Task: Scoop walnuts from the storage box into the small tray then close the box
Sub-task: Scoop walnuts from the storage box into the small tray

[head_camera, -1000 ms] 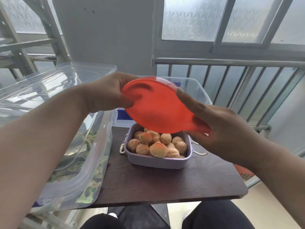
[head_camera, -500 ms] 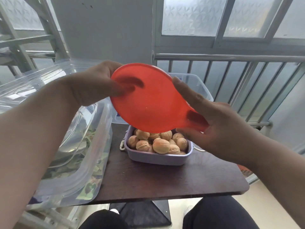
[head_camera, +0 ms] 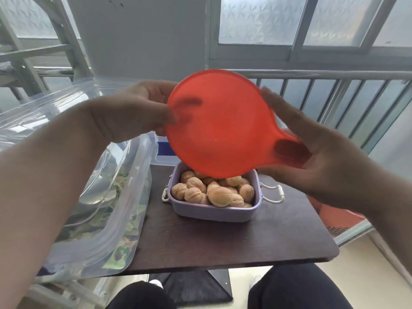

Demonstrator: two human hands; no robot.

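A round red translucent scoop (head_camera: 219,123) is held up over the table, its underside facing me. My left hand (head_camera: 136,110) pinches its left rim, thumb on the near face. My right hand (head_camera: 312,152) grips its short handle at the lower right. Below the scoop sits a small lilac tray (head_camera: 214,211) heaped with several walnuts (head_camera: 214,192). A clear storage box (head_camera: 161,150) with a blue latch stands behind the tray, mostly hidden by the scoop.
A large clear lidded bin (head_camera: 89,197) with green-patterned contents fills the left side and overhangs the dark table (head_camera: 223,244). A metal railing (head_camera: 334,94) runs behind. A red mesh object (head_camera: 334,217) lies off the table's right edge. My knees show below.
Both hands have lifted the red scoop higher and tilted it more upright, away from the tray. More of the walnuts in the tray now show.
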